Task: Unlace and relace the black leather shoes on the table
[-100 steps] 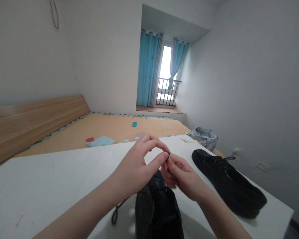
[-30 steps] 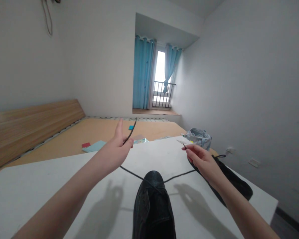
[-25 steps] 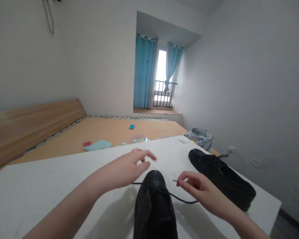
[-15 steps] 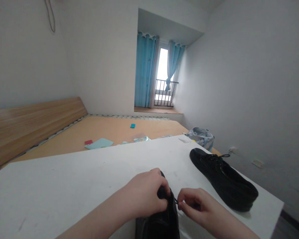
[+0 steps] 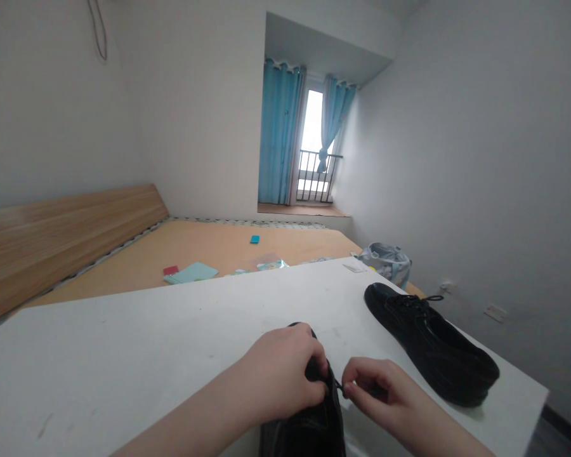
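A black lace-up shoe [image 5: 304, 438] stands on the white table in front of me, its toe pointing away. Across its upper lies my left hand [image 5: 283, 371], fingers and thumb curled in on the right-hand eyelet flap; this hand covers much of the shoe's front. Just right of that flap, my right hand [image 5: 385, 390] pinches a black shoelace [image 5: 339, 385] between thumb and forefinger. Only a short piece of lace shows between the flap and my fingertips. The other black shoe [image 5: 433, 349], its lace tied in a bow, rests farther right.
The white table [image 5: 137, 355] ends diagonally on the right, close to the second shoe. Behind it is a tan bed surface [image 5: 219, 238] with a light-blue sheet [image 5: 195, 273], a red piece [image 5: 170, 270] and a blue square [image 5: 255, 239]. A grey-blue bag [image 5: 385, 260] stands beyond the table.
My hands, earlier spread apart with the lace ends, came down to the shoe. My left hand let go of its lace end and settled on the flap. Little has shifted over the last half second.
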Demonstrator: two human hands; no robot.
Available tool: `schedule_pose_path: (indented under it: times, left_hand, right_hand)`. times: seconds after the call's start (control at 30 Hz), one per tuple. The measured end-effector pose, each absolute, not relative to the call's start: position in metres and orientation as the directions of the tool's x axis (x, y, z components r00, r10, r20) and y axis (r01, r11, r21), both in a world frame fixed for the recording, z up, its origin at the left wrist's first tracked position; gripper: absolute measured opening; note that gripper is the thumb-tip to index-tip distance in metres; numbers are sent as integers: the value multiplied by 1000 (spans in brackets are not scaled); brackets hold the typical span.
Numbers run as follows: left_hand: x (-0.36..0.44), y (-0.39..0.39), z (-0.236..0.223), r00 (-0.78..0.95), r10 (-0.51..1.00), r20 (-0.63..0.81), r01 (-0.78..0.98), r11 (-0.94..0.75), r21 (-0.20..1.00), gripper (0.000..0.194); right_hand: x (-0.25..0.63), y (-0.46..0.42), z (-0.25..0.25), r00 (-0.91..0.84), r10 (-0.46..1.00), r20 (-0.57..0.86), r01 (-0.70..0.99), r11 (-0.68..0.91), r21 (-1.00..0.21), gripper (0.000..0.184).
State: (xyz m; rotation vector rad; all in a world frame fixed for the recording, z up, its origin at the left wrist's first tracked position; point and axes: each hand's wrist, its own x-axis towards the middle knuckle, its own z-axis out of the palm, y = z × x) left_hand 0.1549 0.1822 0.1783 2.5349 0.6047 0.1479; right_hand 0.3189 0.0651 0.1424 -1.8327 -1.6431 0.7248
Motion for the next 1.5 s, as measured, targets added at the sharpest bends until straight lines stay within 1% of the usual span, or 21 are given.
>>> schedule_pose_path:
  times: [0.13, 0.27, 0.43, 0.6, 0.7, 0.77, 0.83, 0.9, 0.97, 1.03, 1.17, 1.27, 1.33, 1.4, 1.5]
  left_hand:
    - [157, 184, 179, 901, 434, -3, 375, -775, 509, 16]
    - [158, 183, 178, 905, 426, 6, 364, -781, 507, 15]
    - [157, 183, 177, 906, 423, 3, 366, -788, 495, 21]
    - [158, 186, 180, 921, 386, -45, 358, -797, 486, 25]
    - [157, 186, 181, 899, 433, -67, 400, -748, 529, 37]
    - [156, 186, 181, 886, 457, -81, 420, -716, 557, 36]
    - [156, 187, 179, 895, 437, -89, 408, -720, 561, 25]
    - [155, 188, 178, 906, 411, -100, 394, -734, 553, 20]
    - [155, 189, 178, 910, 400, -104, 388, -740, 549, 20]
    - [155, 189, 178, 912, 399, -99, 385, -744, 546, 22]
    - [156, 188, 180, 906, 409, -106, 397, -737, 547, 27]
    - [157, 189, 179, 920, 382, -93, 368, -752, 547, 33]
    - [157, 189, 178, 924, 374, -78, 354, -763, 541, 32]
    - [157, 188, 176, 915, 396, -72, 370, -756, 540, 27]
    - [158, 184, 174, 895, 443, -59, 398, -731, 554, 24]
  right_hand:
    - [317, 63, 143, 108, 994, 11, 737, -72, -672, 20]
    - [314, 59, 145, 82, 995, 62, 820, -32, -571, 22]
    - [309, 53, 144, -28, 970, 243, 930, 115, -350, 22]
    - [307, 53, 136, -149, 903, 402, 967, 219, -133, 19]
    - [305, 54, 129, -231, 835, 499, 961, 277, -19, 19]
    - [304, 55, 125, -258, 817, 516, 956, 293, 14, 21]
    - [304, 54, 124, -241, 834, 496, 959, 284, -12, 21]
    - [304, 54, 124, -180, 881, 438, 967, 241, -87, 20]
    - [305, 53, 126, -111, 925, 364, 968, 184, -172, 19]
    - [305, 53, 127, -56, 953, 299, 965, 128, -227, 18]
    - [306, 56, 130, -6, 968, 253, 953, 82, -291, 17]
    - [310, 60, 134, 34, 980, 194, 931, 40, -364, 19]
    - [313, 63, 135, 70, 988, 138, 899, -3, -438, 19]
    - [314, 65, 134, 85, 992, 94, 857, -24, -515, 19]
    - [314, 68, 130, 77, 994, 81, 819, -17, -573, 19]
